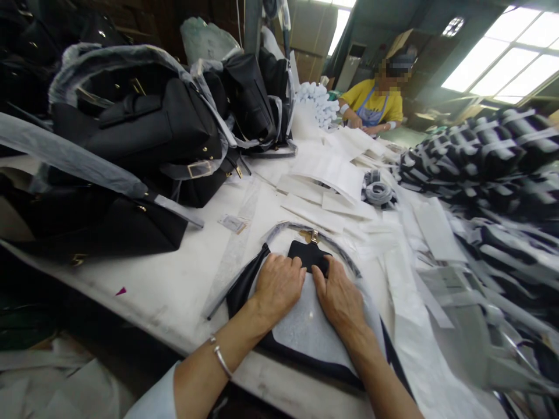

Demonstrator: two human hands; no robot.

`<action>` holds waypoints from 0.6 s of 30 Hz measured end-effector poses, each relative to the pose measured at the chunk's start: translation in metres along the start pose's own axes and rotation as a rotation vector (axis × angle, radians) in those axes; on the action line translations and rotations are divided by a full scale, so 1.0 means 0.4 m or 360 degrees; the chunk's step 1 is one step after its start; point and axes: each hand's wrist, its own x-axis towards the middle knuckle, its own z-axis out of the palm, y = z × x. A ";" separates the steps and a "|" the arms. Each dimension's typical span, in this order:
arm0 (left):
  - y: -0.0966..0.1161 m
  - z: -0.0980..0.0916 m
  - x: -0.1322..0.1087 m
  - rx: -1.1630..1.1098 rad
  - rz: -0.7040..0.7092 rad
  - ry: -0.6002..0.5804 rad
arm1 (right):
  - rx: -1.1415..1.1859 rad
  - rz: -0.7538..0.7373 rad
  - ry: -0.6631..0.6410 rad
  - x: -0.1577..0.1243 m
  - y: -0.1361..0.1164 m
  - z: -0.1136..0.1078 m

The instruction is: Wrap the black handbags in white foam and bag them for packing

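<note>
A black handbag [314, 361] lies flat at the table's near edge, its face covered by a whitish protective sheet [301, 326]. Its wrapped handle [286, 226] arches away from me. At the top of the bag is a black flap [309, 254] with a gold clasp [314, 236] at its tip. My left hand [279, 282] has its fingers curled against the left side of the flap. On the flap's right edge, my right hand [340, 297] presses with thumb and fingers closed around it.
Black handbags with wrapped handles [148, 128] are piled on the left. Sheets of white padding [332, 180] and a rolled strap [378, 193] lie beyond the bag. Bundled black-and-white pieces [484, 145] are heaped at right. A person in a yellow top [393, 107] works at the far end.
</note>
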 end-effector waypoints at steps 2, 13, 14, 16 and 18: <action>0.001 0.001 -0.001 -0.0014 -0.0005 0.0008 | 0.0108 0.0005 0.0150 -0.001 0.006 0.008; -0.002 0.014 -0.007 -0.0215 -0.0037 0.0064 | 0.1242 0.0266 0.0079 0.026 0.036 -0.012; -0.003 0.014 -0.010 -0.0246 -0.0051 0.0080 | 0.1289 0.0190 0.0065 0.024 0.037 -0.015; -0.009 0.014 -0.013 -0.0320 -0.0107 0.0127 | 0.1363 0.0004 0.0056 0.015 0.039 -0.019; -0.023 0.012 -0.014 -0.0410 -0.0210 0.0197 | 0.1376 -0.0167 0.0149 0.003 0.044 -0.023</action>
